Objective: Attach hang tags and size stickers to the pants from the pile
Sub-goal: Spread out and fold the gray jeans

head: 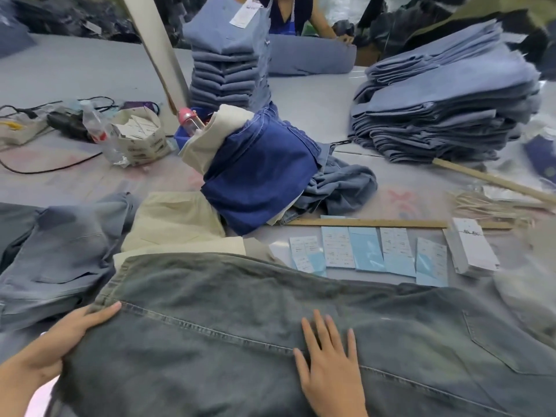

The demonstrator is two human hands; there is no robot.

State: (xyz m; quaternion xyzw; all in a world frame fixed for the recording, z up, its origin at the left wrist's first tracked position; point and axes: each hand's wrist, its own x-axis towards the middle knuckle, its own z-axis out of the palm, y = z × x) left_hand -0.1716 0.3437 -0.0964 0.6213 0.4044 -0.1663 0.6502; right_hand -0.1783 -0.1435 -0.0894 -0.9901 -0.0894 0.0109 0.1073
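A pair of faded grey-green denim pants [240,341] lies spread across the near edge of the grey worktable [75,85], its back pocket off to the right, and the person has both hands on it. The left hand [57,341] curls around the cloth's left edge, thumb on top and fingers tucked out of sight beneath, so it grips the fabric as an anchor. The right hand [328,365] lies flat and open, fingers straight and slightly fanned beside the stitched seam, holding nothing; pressing like this likely smooths the denim so a sticker or tag can sit on a flat surface. Just beyond the pants, a row of pale blue and white size-sticker sheets [367,251] lines up against a long wooden ruler [376,223], apparently laid out by size for quick picking. To their right, a stack of white card hang tags [472,249] sits near a bundle of pale tag strings [487,206], all within reach of the right hand. Further off, a heap of mixed pants with dark blue denim on top [258,173] seems to be the working pile, while 2 stacks of folded light blue jeans [445,94] stand behind. Neither tag nor sticker is visible on the spread pants, so attaching appears not yet begun on this pair.
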